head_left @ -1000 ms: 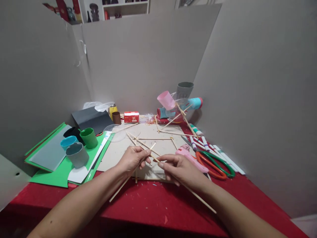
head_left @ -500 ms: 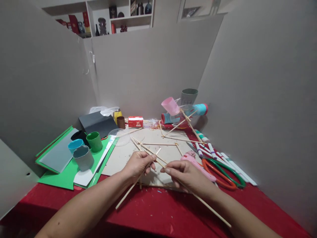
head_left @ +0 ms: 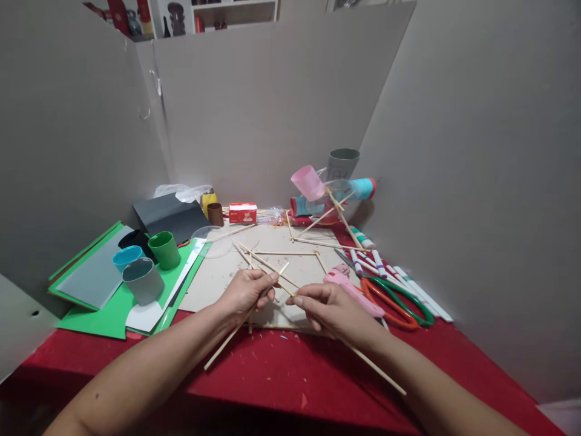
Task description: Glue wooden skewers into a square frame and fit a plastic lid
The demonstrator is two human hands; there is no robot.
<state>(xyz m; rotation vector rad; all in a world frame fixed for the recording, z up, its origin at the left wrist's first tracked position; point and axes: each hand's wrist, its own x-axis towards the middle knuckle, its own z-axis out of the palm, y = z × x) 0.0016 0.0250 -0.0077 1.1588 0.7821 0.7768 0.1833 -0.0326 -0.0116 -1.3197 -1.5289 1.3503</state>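
Several thin wooden sticks form a joined frame [head_left: 264, 260] in front of me. My left hand [head_left: 247, 293] is closed, thumb and fingers pinching the sticks where they cross; one stick sticks out below it toward the table's front edge. Opposite, my right hand [head_left: 324, 306] pinches a long wooden stick [head_left: 379, 369], whose lower end runs out under my wrist. The two hands are close together but apart, over the beige board [head_left: 204, 284]. Between them a short pale stick end [head_left: 284, 267] points up. What lies under my curled fingers is hidden.
Right of my hands lie a pink glue gun [head_left: 351, 289], scissors with orange and green handles [head_left: 394, 315] and markers [head_left: 426, 293]. Behind stands a stick structure [head_left: 338, 206] with a pink cup [head_left: 307, 183]. Coloured paper cups [head_left: 143, 281] and green sheets [head_left: 91, 321] are at left.
The view has tilted slightly, so everything appears higher and a little to the left. Both hands keep their pinch on the sticks, with barely any movement against the board.
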